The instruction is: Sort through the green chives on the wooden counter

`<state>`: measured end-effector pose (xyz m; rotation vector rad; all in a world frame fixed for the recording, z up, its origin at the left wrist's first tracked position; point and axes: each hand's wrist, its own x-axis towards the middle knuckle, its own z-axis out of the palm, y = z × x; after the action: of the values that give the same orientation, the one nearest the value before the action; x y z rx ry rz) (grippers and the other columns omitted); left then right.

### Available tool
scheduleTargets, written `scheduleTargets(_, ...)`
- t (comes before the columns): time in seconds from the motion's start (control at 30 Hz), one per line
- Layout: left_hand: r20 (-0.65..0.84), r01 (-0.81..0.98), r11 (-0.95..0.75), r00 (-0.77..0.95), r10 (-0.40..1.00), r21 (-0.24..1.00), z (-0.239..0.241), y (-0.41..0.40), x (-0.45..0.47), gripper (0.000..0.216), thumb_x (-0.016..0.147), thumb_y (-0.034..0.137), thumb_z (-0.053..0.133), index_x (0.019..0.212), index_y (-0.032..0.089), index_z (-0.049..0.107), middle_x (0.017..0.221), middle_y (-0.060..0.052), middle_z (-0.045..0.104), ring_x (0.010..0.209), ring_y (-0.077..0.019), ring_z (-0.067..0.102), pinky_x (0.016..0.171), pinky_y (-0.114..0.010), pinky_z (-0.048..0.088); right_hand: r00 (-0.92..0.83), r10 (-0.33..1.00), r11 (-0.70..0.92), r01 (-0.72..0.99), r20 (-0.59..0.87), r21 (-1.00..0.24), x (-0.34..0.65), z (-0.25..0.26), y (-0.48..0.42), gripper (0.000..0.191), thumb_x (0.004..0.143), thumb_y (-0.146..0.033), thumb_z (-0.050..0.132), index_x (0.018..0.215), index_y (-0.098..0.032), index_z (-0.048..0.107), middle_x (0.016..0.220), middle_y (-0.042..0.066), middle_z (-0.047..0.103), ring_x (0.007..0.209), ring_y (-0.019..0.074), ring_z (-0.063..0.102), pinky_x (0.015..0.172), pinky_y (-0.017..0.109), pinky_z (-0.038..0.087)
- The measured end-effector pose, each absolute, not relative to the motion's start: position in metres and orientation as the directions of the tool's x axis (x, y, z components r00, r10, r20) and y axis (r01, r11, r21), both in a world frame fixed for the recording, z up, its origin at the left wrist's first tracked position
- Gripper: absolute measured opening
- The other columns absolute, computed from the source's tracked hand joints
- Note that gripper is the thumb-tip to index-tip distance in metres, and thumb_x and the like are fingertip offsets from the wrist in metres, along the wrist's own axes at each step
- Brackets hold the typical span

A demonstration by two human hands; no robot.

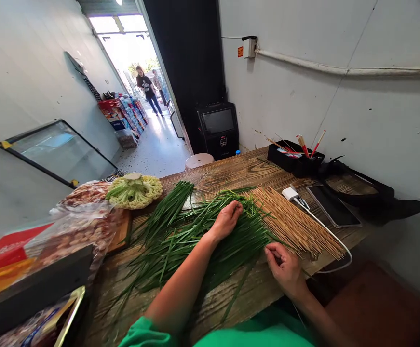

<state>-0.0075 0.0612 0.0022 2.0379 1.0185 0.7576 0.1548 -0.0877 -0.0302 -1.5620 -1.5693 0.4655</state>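
Long green garlic chives lie spread over the wooden table. A tidier bundle of chives rests at their far left side. My left hand is over the middle of the pile, its fingers closed in a pinch at the chive stems. At the pile's right edge, my right hand has thumb and fingers curled together beside the leaves; what it pinches, if anything, is too small to make out. Thin wooden skewers lie in a wide row just beyond my right hand.
A cauliflower and plastic bags of food crowd the left side. To the right are a phone, a white charger with its cable, a black bag and a black holder. People stand near the doorway.
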Motion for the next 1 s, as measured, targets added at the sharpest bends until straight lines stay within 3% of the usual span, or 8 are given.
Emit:
scheduleTargets(0.1, 0.173, 0.461, -0.436, 0.509, 0.843, 0.773, 0.006, 0.057, -0.007, 0.028, 0.092, 0.037, 0.032, 0.102, 0.018, 0.05, 0.093, -0.004, 0.058, 0.089, -0.0146, 0.052, 0.083, -0.029, 0.041, 0.144, 0.942, 0.149, 0.63, 0.303, -0.762, 0.154, -0.029, -0.088, 0.022, 0.089, -0.034, 0.044, 0.081, -0.019, 0.058, 0.064, 0.002, 0.066, 0.058, 0.0158, 0.064, 0.052, 0.023, 0.047)
scheduleTargets(0.2, 0.13, 0.477, -0.378, 0.473, 0.871, 0.794, 0.005, 0.056, -0.005, 0.03, 0.093, 0.039, 0.026, 0.108, 0.018, 0.043, 0.084, -0.002, 0.056, 0.072, -0.0123, 0.051, 0.072, -0.027, 0.043, 0.148, 0.941, 0.146, 0.633, 0.304, -0.76, 0.153, -0.028, -0.089, 0.022, 0.088, -0.034, 0.044, 0.08, -0.02, 0.058, 0.061, 0.001, 0.064, 0.056, 0.0153, 0.063, 0.05, 0.022, 0.045)
scheduleTargets(0.33, 0.139, 0.427, -0.355, 0.459, 0.877, 0.832, 0.002, 0.059, -0.005, 0.028, 0.094, 0.038, 0.025, 0.095, 0.018, 0.045, 0.073, 0.001, 0.053, 0.059, -0.0094, 0.046, 0.061, -0.023, 0.041, 0.144, 0.945, 0.144, 0.622, 0.293, -0.77, 0.152, -0.027, -0.088, 0.021, 0.088, -0.033, 0.044, 0.079, -0.02, 0.058, 0.059, 0.0, 0.062, 0.053, 0.0141, 0.061, 0.048, 0.021, 0.044)
scheduleTargets(0.47, 0.149, 0.472, -0.458, 0.556, 0.818, 0.753, 0.004, 0.058, -0.006, 0.031, 0.092, 0.035, 0.032, 0.091, 0.016, 0.057, 0.081, -0.003, 0.06, 0.075, -0.0127, 0.054, 0.073, -0.024, 0.043, 0.146, 0.945, 0.143, 0.62, 0.292, -0.772, 0.153, -0.027, -0.088, 0.02, 0.088, -0.032, 0.044, 0.081, -0.019, 0.058, 0.062, 0.001, 0.064, 0.057, 0.0154, 0.063, 0.051, 0.022, 0.045)
scheduleTargets(0.6, 0.075, 0.59, -0.517, 0.611, 0.788, 0.621, 0.009, 0.055, -0.006, 0.038, 0.092, 0.031, 0.032, 0.114, 0.015, 0.058, 0.099, -0.009, 0.062, 0.091, -0.0169, 0.057, 0.085, -0.029, 0.043, 0.144, 0.946, 0.142, 0.621, 0.291, -0.771, 0.153, -0.026, -0.088, 0.02, 0.088, -0.033, 0.044, 0.081, -0.02, 0.058, 0.064, 0.002, 0.065, 0.058, 0.0156, 0.064, 0.053, 0.022, 0.046)
scheduleTargets(0.7, 0.013, 0.589, -0.53, 0.661, 0.75, 0.61, 0.012, 0.054, -0.007, 0.04, 0.091, 0.03, 0.031, 0.121, 0.015, 0.054, 0.105, -0.01, 0.062, 0.096, -0.0173, 0.057, 0.089, -0.03, 0.042, 0.142, 0.943, 0.151, 0.62, 0.3, -0.77, 0.153, -0.024, -0.089, 0.021, 0.088, -0.032, 0.043, 0.081, -0.02, 0.058, 0.064, 0.002, 0.066, 0.059, 0.0154, 0.065, 0.053, 0.022, 0.047)
scheduleTargets(0.77, 0.017, 0.552, -0.53, 0.682, 0.731, 0.643, 0.014, 0.055, -0.008, 0.039, 0.091, 0.029, 0.031, 0.117, 0.016, 0.056, 0.104, -0.008, 0.063, 0.096, -0.017, 0.056, 0.089, -0.029, 0.042, 0.142, 0.942, 0.155, 0.619, 0.304, -0.77, 0.153, -0.024, -0.089, 0.02, 0.088, -0.032, 0.044, 0.08, -0.02, 0.058, 0.064, 0.002, 0.066, 0.059, 0.0153, 0.064, 0.053, 0.022, 0.048)
scheduleTargets(1.0, 0.075, 0.504, -0.505, 0.653, 0.754, 0.701, 0.016, 0.06, -0.009, 0.038, 0.092, 0.031, 0.029, 0.092, 0.014, 0.062, 0.073, -0.002, 0.06, 0.069, -0.0123, 0.052, 0.068, -0.023, 0.041, 0.142, 0.949, 0.142, 0.608, 0.283, -0.781, 0.153, -0.027, -0.09, 0.02, 0.089, -0.032, 0.044, 0.081, -0.02, 0.057, 0.062, 0.001, 0.064, 0.057, 0.0147, 0.064, 0.044, 0.02, 0.042)
